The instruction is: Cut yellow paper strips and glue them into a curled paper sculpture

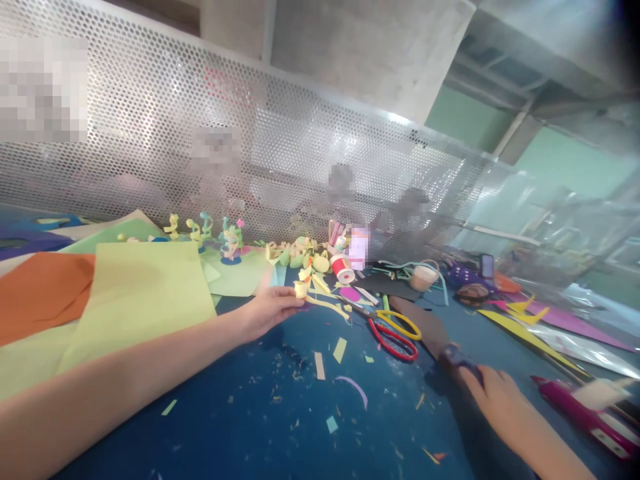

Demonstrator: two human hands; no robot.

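The left hand (270, 311) pinches a small pale-yellow curled-paper piece (301, 289) above the blue tabletop (240, 407); its long strip tail (329, 306) points rightward — towards the farther right hand (495, 393), at a blurred dark-purple object (463, 360); whether gripped, I cannot tell.

From my remote head view, I see the left hand (273, 308) pinching a small yellow paper piece (301, 289) above the blue table (235, 407). My right hand (493, 393) is at a dark object (463, 361), too blurred to name or judge the grip. Scissors (395, 341) with red and yellow handles lie between them; a magenta tool (585, 410) rests right of the right hand.
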